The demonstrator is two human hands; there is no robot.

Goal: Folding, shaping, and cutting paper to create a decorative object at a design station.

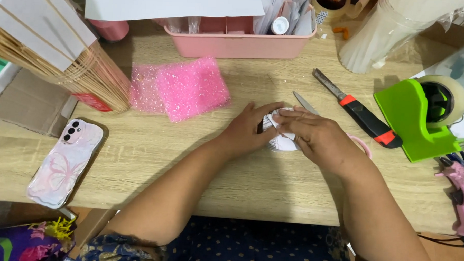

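Pressing both hands onto a small white wrapped item [282,141] at the middle of the worktop [189,165]. Left hand [248,130] lies flat on its left side, fingers together, tips curled over the top edge. Right hand [319,138] covers the right side and top, fingers spread lightly, pinning the white wrap down. Hands meet over the item, fingertips touching. Most of the item is hidden under my palms; only a white rim and a dark patch between the hands show. Can't tell what is inside.

Scissors [306,103] lie just behind my right hand, blade pointing far-left, one pink handle loop [364,145] showing to the right of my wrist. Utility knife [357,109], black with red accents, lies diagonally to the right of them. Green tape dispenser [415,121] with a roll of clear tape sits further right, near the edge. Pink glue gun [463,198] at the near right edge.

Two pink bubble-wrap pouches [184,87] overlap on the far-left side of my hands, well apart from them. Pink organiser tray [240,43] stands at the far edge, behind the pouches. Bundle of bamboo sticks [80,71] lies at far left. Phone in a pale butterfly case [65,163] rests face down at near left.
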